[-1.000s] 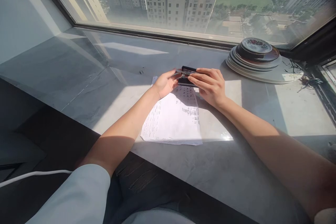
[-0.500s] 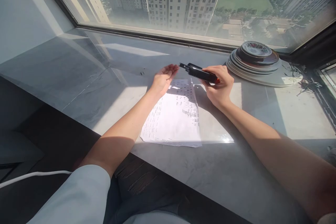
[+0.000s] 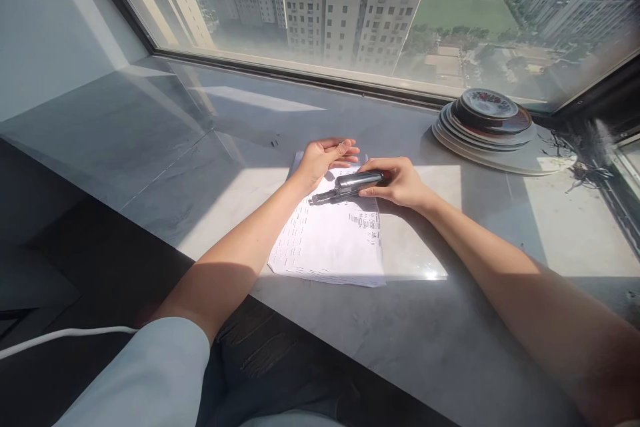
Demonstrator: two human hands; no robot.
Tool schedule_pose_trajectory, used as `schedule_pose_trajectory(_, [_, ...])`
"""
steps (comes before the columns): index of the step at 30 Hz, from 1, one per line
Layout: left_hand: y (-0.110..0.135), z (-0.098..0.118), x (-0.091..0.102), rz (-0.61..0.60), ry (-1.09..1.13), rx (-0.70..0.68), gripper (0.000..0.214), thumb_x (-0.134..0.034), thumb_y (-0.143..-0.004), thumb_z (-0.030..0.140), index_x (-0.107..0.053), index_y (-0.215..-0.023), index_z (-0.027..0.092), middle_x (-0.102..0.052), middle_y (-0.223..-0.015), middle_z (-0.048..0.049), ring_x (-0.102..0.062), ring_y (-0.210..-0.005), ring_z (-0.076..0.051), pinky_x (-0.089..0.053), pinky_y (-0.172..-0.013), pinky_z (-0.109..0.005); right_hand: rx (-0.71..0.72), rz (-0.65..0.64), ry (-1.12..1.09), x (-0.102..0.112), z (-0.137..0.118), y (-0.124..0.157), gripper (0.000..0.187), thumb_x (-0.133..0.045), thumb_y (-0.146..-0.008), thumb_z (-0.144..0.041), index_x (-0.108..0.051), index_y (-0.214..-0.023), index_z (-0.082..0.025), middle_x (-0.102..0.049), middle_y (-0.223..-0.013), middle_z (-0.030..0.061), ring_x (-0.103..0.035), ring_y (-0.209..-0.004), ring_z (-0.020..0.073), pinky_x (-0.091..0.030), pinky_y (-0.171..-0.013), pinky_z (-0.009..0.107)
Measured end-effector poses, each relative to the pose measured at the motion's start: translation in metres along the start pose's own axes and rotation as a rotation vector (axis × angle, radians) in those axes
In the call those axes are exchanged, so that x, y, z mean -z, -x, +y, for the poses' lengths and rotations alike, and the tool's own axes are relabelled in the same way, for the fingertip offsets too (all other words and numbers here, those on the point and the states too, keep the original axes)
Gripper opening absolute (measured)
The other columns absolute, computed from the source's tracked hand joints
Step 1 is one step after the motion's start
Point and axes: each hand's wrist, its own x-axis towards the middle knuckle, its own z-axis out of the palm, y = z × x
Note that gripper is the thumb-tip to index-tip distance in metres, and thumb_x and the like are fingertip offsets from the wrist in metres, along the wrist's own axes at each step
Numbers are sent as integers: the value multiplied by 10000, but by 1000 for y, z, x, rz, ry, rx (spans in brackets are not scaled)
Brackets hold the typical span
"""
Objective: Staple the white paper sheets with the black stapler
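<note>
A dark stapler [image 3: 346,187] lies across the far part of a stack of printed white paper [image 3: 330,240] on the grey stone sill [image 3: 240,147]. My right hand [image 3: 395,181] grips the stapler at its right end, fingers wrapped round it. My left hand [image 3: 325,157] rests palm up on the paper's far left corner, fingers stretched out toward the right and nothing in it. The stapler's front end points left toward my left wrist.
A stack of decorated plates [image 3: 490,121] stands at the far right of the sill, with a dried twig [image 3: 585,167] beside it. The window [image 3: 350,7] runs along the far edge. A white cable [image 3: 65,335] lies low on the left.
My right hand has brought the stapler down from the air and onto the paper, its nose now pointing left. My left hand has turned palm up on the paper's corner.
</note>
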Motion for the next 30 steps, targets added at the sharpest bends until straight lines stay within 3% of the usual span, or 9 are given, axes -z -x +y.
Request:
schedule_pose_trajectory(4, [-3, -5, 2, -101, -5, -48, 562, -912, -769, 687, -832, -1012, 187, -809, -1048, -86, -761, -993, -214, -583, -804, -289, 124, 66, 80, 0, 0, -3, 425, -793, -913, -636, -827, -1165, -295, -742, -1178, 85, -682, -1114, 299, -578, -940, 461])
schedule_pose_trajectory(8, [-6, -9, 2, -131, -38, -59, 571, -953, -703, 684, -853, -966, 187, -806, -1036, -81, -728, -935, -194, -527, -715, -251, 249, 147, 198, 0, 1, -4, 351, -710, -990, -600, -820, -1234, -374, -626, -1466, 66, -588, -1370, 320, -470, -1197, 547])
schedule_pose_trajectory(15, [-2, -5, 1, -131, -134, -73, 596, -905, -728, 740, -810, -755, 152, -747, -854, -57, -607, -700, -124, -442, -598, -244, 309, 101, 290, -3, 0, -3, 326, -630, -1059, -495, -790, -1311, -367, -705, -1462, 37, -623, -1333, 319, -466, -1180, 582])
schedule_pose_trajectory(19, [-1, -7, 0, -138, -171, -68, 613, -872, -756, 765, -847, -892, 168, -773, -956, -74, -614, -704, -128, -447, -571, -241, 270, 144, 291, -3, -2, -2, 323, -655, -1039, -491, -792, -1296, -351, -736, -1424, 36, -646, -1302, 315, -486, -1155, 568])
schedule_pose_trajectory(21, [-4, -10, 0, -110, -194, -102, 589, -839, -807, 756, -855, -1006, 201, -783, -1046, -78, -628, -713, -133, -470, -573, -246, 218, 256, 306, -3, 1, -3, 314, -640, -1041, -479, -796, -1272, -335, -753, -1389, 43, -655, -1293, 308, -491, -1149, 551])
schedule_pose_trajectory(23, [-7, -8, 6, -13, -266, -163, 538, -762, -901, 732, -845, -1063, 225, -781, -1121, -83, -662, -756, -156, -509, -594, -262, 113, 460, 388, -1, 8, -5, 320, -577, -1058, -446, -802, -1234, -301, -763, -1351, 64, -660, -1268, 306, -487, -1145, 545])
schedule_pose_trajectory(26, [-11, 6, 27, 275, -547, -299, 383, -635, -1055, 538, -825, -1005, 209, -776, -1083, -100, -711, -908, -217, -592, -757, -322, -144, 704, 574, 1, 26, -8, 385, -493, -1029, -345, -786, -1240, -211, -740, -1375, 132, -637, -1270, 327, -462, -1152, 547])
schedule_pose_trajectory(28, [-10, 22, 50, 511, -833, -369, 251, -602, -1061, 321, -816, -1001, 206, -764, -1092, -111, -706, -1069, -258, -588, -976, -388, -318, 692, 686, 2, 36, -11, 457, -516, -963, -314, -740, -1315, -127, -682, -1455, 197, -600, -1321, 363, -448, -1154, 545])
schedule_pose_trajectory(30, [-6, 35, 78, 740, -1091, -345, 235, -599, -1003, 185, -812, -1093, 225, -724, -1263, -125, -638, -1280, -299, -504, -1164, -447, -433, 609, 786, 3, 41, -12, 555, -533, -940, -345, -673, -1402, -72, -606, -1540, 238, -571, -1354, 397, -449, -1138, 537])
